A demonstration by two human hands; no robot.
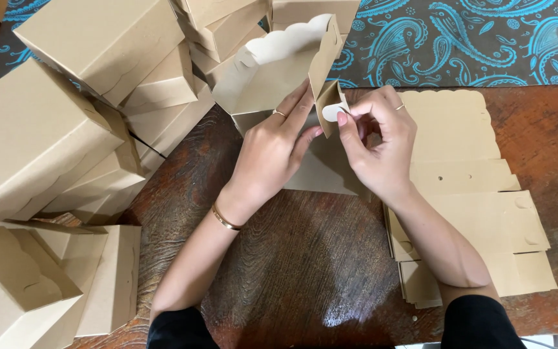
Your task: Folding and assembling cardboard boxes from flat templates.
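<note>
A half-folded brown cardboard box (272, 71) with a scalloped flap stands on the dark wooden table (292, 258). My left hand (272, 152) presses against its side wall, fingers pointing up along the panel. My right hand (376, 139) pinches the small side tab (332, 106) of the same box between thumb and fingers. Both hands work on this one box at the middle of the view.
Several finished brown boxes (66, 110) are piled at the left and rear, more at the lower left (40, 284). A stack of flat unfolded box blanks (479, 194) lies at the right under my right forearm. A teal paisley cloth (473, 39) covers the far edge.
</note>
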